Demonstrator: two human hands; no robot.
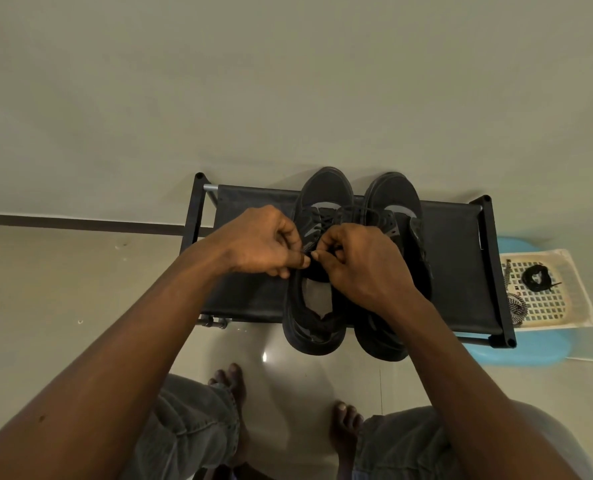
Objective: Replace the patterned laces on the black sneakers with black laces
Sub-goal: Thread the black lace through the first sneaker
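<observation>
Black sneakers point(326, 188) sit side by side on a black shoe rack point(454, 258). Left hand point(264, 244) and right hand point(354, 261) each keep a pinching grip on a black lace point(308, 250) over the left-side shoe.

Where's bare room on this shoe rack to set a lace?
Two bare fabric strips on the shoe rack: between the right sneaker and the right-hand rail, and between the left sneaker and the left-hand rail. The left hand and right hand crowd the middle.
</observation>
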